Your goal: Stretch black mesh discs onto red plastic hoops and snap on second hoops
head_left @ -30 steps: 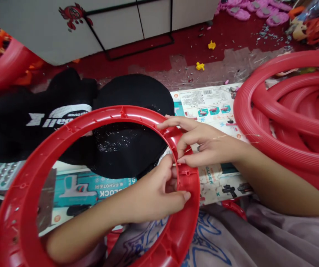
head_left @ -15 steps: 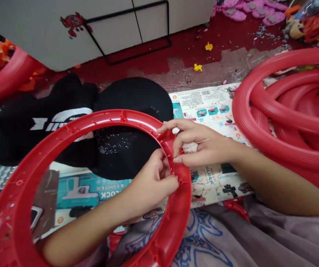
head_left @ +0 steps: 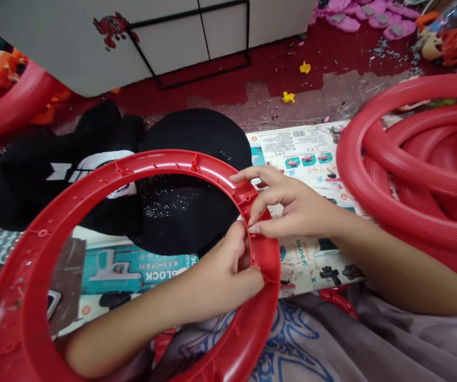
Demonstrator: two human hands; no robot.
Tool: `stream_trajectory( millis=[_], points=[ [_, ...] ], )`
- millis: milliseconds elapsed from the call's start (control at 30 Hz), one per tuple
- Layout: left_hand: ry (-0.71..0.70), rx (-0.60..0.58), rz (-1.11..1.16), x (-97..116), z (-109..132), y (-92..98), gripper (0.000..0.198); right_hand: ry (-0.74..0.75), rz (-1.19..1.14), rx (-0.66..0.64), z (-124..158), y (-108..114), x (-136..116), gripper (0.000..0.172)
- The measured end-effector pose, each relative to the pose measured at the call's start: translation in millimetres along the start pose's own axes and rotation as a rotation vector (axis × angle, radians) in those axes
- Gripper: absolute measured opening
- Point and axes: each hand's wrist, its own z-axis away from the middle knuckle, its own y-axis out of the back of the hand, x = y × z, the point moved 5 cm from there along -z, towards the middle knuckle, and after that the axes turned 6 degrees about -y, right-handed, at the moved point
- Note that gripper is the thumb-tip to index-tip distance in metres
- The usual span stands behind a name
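A red plastic ring [head_left: 33, 233] lies tilted over my lap with its hollow, ribbed side facing up. My left hand [head_left: 234, 265] reaches through its opening and is closed around the inner rim on the right side, thumb on the channel. Above it, my right hand [head_left: 278, 204] pinches thumb and index finger together inside the channel, close to my left fingers. Whatever sits between those fingertips is too small to make out. Another finger of that hand rests on the ring farther up.
Beyond the ring lie a black cap [head_left: 196, 138] and black cloth [head_left: 69, 170] on printed cardboard [head_left: 284, 140]. Several red rings [head_left: 351, 148] are stacked at right. A white box [head_left: 180, 48] stands at the back, with yellow pieces [head_left: 289, 97] and pink pieces [head_left: 343, 21] on the floor.
My right thumb and index finger have come together more closely in the channel. The ring and my left hand have shifted slightly to the right in view.
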Motion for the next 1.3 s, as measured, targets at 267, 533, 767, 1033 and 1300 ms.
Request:
stream_trajectory(
  millis=[267, 533, 767, 1033, 1300],
  points=[
    [0.034, 0.087, 0.268, 7.3, -2.2, 2.7, 0.048, -0.107, -0.009, 0.029, 0.9, -0.9, 2.0, 0.011],
    [-0.038, 0.227, 0.175, -0.7, -8.7, 6.8, 0.038, -0.119, 0.068, -0.009, 0.8, -4.8, 3.2, 0.01],
    [0.105, 0.092, 0.033, -8.9, -4.1, 5.6, 0.053, -0.039, 0.114, 0.025, 0.3, -2.7, -6.1, 0.007],
    [0.061, -0.041, -0.123, -8.8, 1.6, 3.6, 0.062, -0.117, -0.09, -0.078, -0.8, -1.6, 3.3, 0.003],
    [0.021, -0.082, -0.139, -9.6, 4.0, 2.7, 0.065, -0.119, -0.108, -0.128, -4.0, 2.2, 5.5, 0.002]
  ],
)
